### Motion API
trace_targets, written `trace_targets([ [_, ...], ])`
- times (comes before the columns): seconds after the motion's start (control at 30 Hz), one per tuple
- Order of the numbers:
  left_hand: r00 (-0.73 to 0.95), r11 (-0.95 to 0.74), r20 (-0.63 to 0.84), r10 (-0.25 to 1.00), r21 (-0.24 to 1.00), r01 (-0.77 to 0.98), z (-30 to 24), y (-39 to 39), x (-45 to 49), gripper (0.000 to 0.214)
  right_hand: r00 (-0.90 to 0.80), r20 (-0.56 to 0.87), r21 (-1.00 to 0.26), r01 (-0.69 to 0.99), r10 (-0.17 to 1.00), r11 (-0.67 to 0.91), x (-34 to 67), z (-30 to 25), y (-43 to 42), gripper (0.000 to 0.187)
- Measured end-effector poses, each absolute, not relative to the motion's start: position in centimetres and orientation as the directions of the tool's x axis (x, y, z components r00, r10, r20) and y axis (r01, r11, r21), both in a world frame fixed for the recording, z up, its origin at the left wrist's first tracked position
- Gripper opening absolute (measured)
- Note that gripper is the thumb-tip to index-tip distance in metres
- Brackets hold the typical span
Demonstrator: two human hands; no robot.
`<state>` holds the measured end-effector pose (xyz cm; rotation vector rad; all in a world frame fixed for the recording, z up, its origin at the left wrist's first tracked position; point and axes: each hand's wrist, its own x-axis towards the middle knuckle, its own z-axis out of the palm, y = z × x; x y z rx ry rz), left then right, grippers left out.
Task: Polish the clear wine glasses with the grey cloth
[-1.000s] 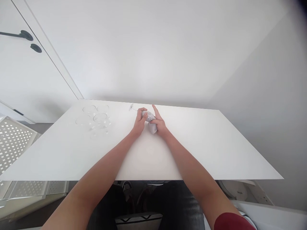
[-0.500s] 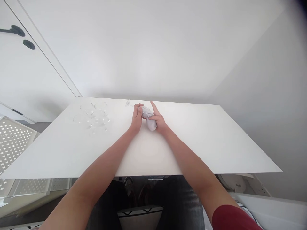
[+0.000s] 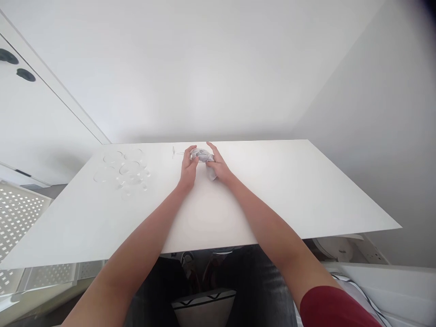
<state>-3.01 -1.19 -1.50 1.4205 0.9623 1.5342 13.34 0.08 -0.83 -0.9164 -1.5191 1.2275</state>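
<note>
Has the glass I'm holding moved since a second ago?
No. The held glass with its cloth keeps its gap to the standing glasses; only the view shifted.

1. White table (image 3: 289, 190), flat plain top.
2. Clear glasses (image 3: 122, 170) clustered at 10 o'clock, standing on the top.
3. Stemmed glass (image 3: 199, 154) and cloth (image 3: 211, 160) at 12 o'clock, near the far edge; contact with the top unclear.

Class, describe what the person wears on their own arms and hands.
The left hand and right hand are bare: no gloves, and no watch or ring shows. The left forearm and right forearm are uncovered. A dark red short sleeve covers the right upper arm; any left sleeve is out of frame.
</note>
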Motion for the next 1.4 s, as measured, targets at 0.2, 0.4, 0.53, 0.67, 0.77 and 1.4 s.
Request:
trace_targets([
  [0.2, -0.052, -0.428, 0.427, 0.903, 0.903, -0.026, -1.2, -1.1, -3.3, 0.057, -0.409, 0.145, -0.911, -0.41, 0.901, -0.039, 13.8, -0.5, 0.4, 0.084],
  [0.4, -0.052, -0.412, 0.411, 0.91, 0.911, -0.019, -1.2, -1.0, -3.2, 0.056, -0.321, 0.293, -0.955, -0.137, 0.901, 0.262, 12.8, -1.5, 0.3, 0.087],
  [0.53, -0.125, -0.337, 0.328, 0.936, 0.94, -0.057, -1.4, -0.6, -3.3, 0.059, -0.425, 0.29, -0.957, -0.111, 0.858, 0.269, 12.3, -1.7, 0.5, 0.091],
  [0.67, -0.166, -0.306, 0.288, 0.943, 0.947, -0.095, -1.3, -0.4, -3.2, 0.056, -0.398, 0.253, -0.947, -0.287, 0.882, 0.142, 13.0, -1.0, 0.9, 0.078],
  [0.77, -0.117, -0.349, 0.343, 0.932, 0.936, -0.043, -1.2, -0.5, -3.1, 0.053, -0.329, 0.29, -0.929, -0.322, 0.899, 0.182, 13.5, -0.7, 0.6, 0.075],
  [1.4, -0.019, -0.187, 0.186, 0.982, 0.973, -0.135, -1.9, -0.3, -3.0, 0.061, -0.142, 0.39, -0.916, -0.161, 0.91, 0.367, 13.6, -0.9, 0.5, 0.058],
])
